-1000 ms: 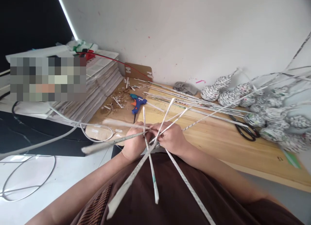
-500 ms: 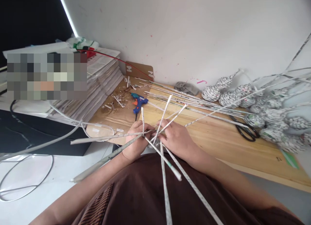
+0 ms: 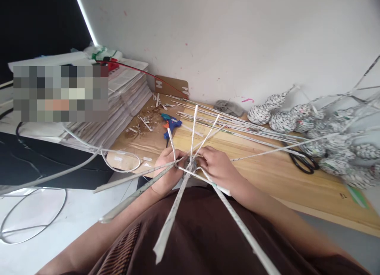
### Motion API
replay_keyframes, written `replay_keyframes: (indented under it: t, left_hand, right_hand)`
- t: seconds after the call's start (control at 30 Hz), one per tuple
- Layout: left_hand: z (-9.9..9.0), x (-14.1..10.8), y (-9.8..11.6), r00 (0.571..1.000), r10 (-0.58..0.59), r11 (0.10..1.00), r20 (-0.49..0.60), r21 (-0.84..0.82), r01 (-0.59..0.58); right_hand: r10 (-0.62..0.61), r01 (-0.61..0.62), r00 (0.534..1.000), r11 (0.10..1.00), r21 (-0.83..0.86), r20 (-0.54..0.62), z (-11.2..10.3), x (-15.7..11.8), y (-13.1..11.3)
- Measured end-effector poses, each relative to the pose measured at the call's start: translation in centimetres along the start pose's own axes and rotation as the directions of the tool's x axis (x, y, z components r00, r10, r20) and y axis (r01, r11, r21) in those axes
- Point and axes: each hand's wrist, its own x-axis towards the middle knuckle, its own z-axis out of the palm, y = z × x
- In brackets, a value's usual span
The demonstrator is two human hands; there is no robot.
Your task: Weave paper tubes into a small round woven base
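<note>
Rods of white rolled paper (image 3: pixel 168 227) fan out in front of your brown shirt (image 3: pixel 208 231). Where do they come together?

At a small round grey-white core (image 3: pixel 191 163) between your left hand (image 3: pixel 168 170) and your right hand (image 3: pixel 218 166), by the near edge of the pale wooden tabletop (image 3: pixel 282 184).

How are your hands set on it?

Your left has its fingers curled in narrow, gripping the core's left side. Your right is bent at the other side, back uppermost; its fingertips are hidden, so I cannot tell how tightly they close, or on what.

Which way do the rods point?

Several rise away from you, two slant down past your left wrist, one drops toward your shirt, and a long one runs to your lower right.

What lies around you?

A blue glue gun with an orange trigger (image 3: pixel 175 123) lies beyond your left hand, near torn paper scraps (image 3: pixel 145 123). Loose thin paper rods (image 3: pixel 252 128) stretch across the tabletop toward black-handled scissors (image 3: pixel 307 172). To your right sit gourd-shaped woven paper pieces (image 3: pixel 259 115); to your left, a tall stack of newspapers (image 3: pixel 130 104).
</note>
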Motion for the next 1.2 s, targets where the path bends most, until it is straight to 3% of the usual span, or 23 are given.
replay_keyframes:
  t: [0.1,0.3,0.5,0.87,1.0,1.2]
  left_hand:
    - [0.1,-0.1,-0.2,1.0,-0.004,1.0,-0.008,-0.021,0.004]
    - [0.1,-0.4,-0.1,1.0,0.007,1.0,-0.015,-0.025,-0.008]
    - [0.1,0.1,-0.2,0.997,0.077,0.997,-0.006,0.002,-0.077]
    - [-0.4,0.3,0.0,0.997,0.004,0.998,0.082,-0.07,0.002]
    - [-0.2,0.3,0.1,0.999,-0.003,0.998,0.033,-0.061,0.005]
    - [-0.5,0.6,1.2,0.997,-0.002,0.996,0.071,-0.084,0.008]
  right_hand:
    - [-0.069,0.074,0.997,0.988,0.135,-0.041,0.7,-0.1,0.3]
    - [-0.006,0.02,0.997,0.98,0.199,-0.071,1.3,-0.8,0.4]
    - [-0.056,0.064,0.994,0.993,0.094,-0.091,1.9,-1.2,0.7]
    - [-0.098,0.099,0.986,0.995,0.002,-0.136,2.1,-1.9,-0.3]
    - [-0.074,0.059,0.983,0.994,-0.095,-0.166,2.4,-1.6,-0.4]
    - [-0.048,0.015,0.973,0.989,-0.148,-0.226,3.1,-1.1,0.1]
